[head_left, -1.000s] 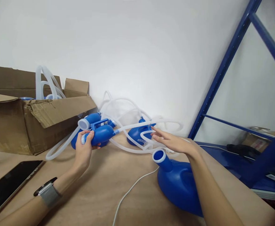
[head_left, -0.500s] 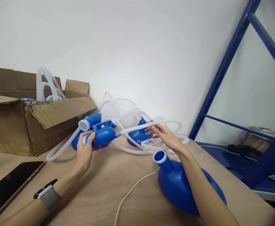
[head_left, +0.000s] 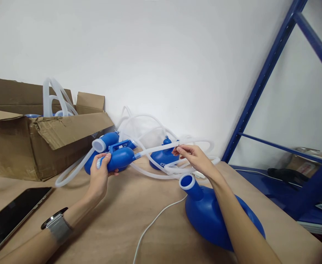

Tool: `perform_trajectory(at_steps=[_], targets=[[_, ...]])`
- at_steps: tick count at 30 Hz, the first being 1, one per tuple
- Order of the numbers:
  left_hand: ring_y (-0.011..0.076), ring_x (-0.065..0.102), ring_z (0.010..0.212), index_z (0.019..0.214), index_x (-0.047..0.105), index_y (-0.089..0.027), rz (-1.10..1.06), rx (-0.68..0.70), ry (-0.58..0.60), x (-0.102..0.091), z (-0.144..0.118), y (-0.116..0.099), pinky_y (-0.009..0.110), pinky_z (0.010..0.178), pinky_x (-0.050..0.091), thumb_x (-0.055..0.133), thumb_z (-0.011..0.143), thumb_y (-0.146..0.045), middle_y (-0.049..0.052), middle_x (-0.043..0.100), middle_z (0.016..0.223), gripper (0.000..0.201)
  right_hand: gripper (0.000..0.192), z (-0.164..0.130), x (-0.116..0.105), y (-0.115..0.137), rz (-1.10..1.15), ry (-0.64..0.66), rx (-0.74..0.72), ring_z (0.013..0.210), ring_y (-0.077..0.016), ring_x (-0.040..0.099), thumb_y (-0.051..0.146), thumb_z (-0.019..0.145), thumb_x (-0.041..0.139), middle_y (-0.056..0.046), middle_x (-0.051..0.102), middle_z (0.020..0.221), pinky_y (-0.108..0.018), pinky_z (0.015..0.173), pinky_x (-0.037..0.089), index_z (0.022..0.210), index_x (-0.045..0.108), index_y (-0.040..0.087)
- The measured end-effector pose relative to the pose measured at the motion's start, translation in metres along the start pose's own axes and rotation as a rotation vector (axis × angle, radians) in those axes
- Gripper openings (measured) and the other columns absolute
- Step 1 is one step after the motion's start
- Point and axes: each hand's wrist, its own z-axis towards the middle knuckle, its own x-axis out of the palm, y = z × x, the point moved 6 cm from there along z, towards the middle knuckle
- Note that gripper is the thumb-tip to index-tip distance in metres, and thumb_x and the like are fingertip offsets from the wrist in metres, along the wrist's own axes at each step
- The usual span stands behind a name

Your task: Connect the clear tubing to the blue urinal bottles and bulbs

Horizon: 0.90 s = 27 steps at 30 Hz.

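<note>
My left hand (head_left: 101,172) is wrapped around a small blue plastic bottle-like piece (head_left: 122,157), with a light cap-like end near my thumb. From its other end a translucent hose (head_left: 158,148), partly ribbed, runs to the right. The fingers of my right hand (head_left: 191,156) pinch the hose near a small wire clamp (head_left: 178,143); the fingertips partly hide that spot. Beneath my right forearm lies a large blue plastic urinal bottle (head_left: 207,214), its open white-rimmed neck pointing up and left. Another blue bottle (head_left: 161,157) stands behind the held hose.
At left an open cardboard box (head_left: 9,146) holds blue parts and hoses. A phone (head_left: 14,216) lies before it. More blue pieces (head_left: 109,139) and coiled translucent hoses (head_left: 149,119) sit by the wall. A white cable (head_left: 155,220) crosses the table; a blue metal rack (head_left: 262,84) stands at right.
The fingers of my right hand have closed from a looser spread into a pinch at the hose by the clamp. My left hand keeps its grip, almost unmoved.
</note>
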Motion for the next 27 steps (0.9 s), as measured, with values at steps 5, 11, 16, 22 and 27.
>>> perform_trajectory(at_steps=[5,11,16,22,27], targets=[[-0.0152,0.039,0.061,0.104,0.050,-0.020,-0.013,0.026,-0.017,-0.001,0.001,-0.002,0.002,0.059,0.048,0.062,0.064,-0.059,-0.005,0.055,0.088,0.057,0.040,-0.004,-0.002,0.007,-0.085,-0.052,0.034,0.090,-0.0258,0.071,0.050,0.091,0.057,-0.010,0.075,0.089,-0.035,0.084,0.052,0.084,0.073,0.014],[-0.0100,0.047,0.064,0.113,0.049,-0.019,0.028,0.034,0.031,0.001,-0.002,0.004,0.005,0.059,0.048,0.064,0.061,-0.066,-0.003,0.059,0.086,0.071,0.033,-0.007,0.025,0.029,-0.349,0.040,-0.092,0.076,-0.0192,0.066,0.033,0.096,0.051,-0.005,0.074,0.080,-0.029,0.072,0.044,0.077,0.072,0.014],[-0.0056,0.051,0.059,0.117,0.047,-0.022,0.066,0.033,0.059,0.004,-0.009,0.004,0.011,0.052,0.050,0.061,0.063,-0.070,-0.004,0.058,0.077,0.073,0.034,-0.006,0.054,0.035,-0.429,0.093,-0.146,0.069,-0.0155,0.060,0.028,0.098,0.050,-0.004,0.069,0.071,-0.026,0.068,0.038,0.076,0.072,0.014],[-0.0027,0.056,0.058,0.117,0.045,-0.023,0.051,-0.016,0.093,0.010,-0.019,0.010,0.019,0.049,0.053,0.062,0.058,-0.074,-0.002,0.061,0.099,0.079,0.028,-0.010,0.083,0.049,-0.375,0.112,-0.229,0.066,-0.0125,0.056,0.019,0.095,0.052,-0.002,0.067,0.072,-0.024,0.066,0.032,0.073,0.068,0.015],[-0.0010,0.058,0.057,0.120,0.042,-0.024,0.029,-0.071,0.130,0.014,-0.023,0.013,0.022,0.049,0.054,0.061,0.058,-0.074,-0.004,0.059,0.095,0.082,0.029,-0.011,0.090,0.057,-0.319,0.153,-0.218,0.062,-0.0108,0.050,0.016,0.094,0.051,0.000,0.060,0.066,-0.024,0.065,0.031,0.068,0.064,0.014]])
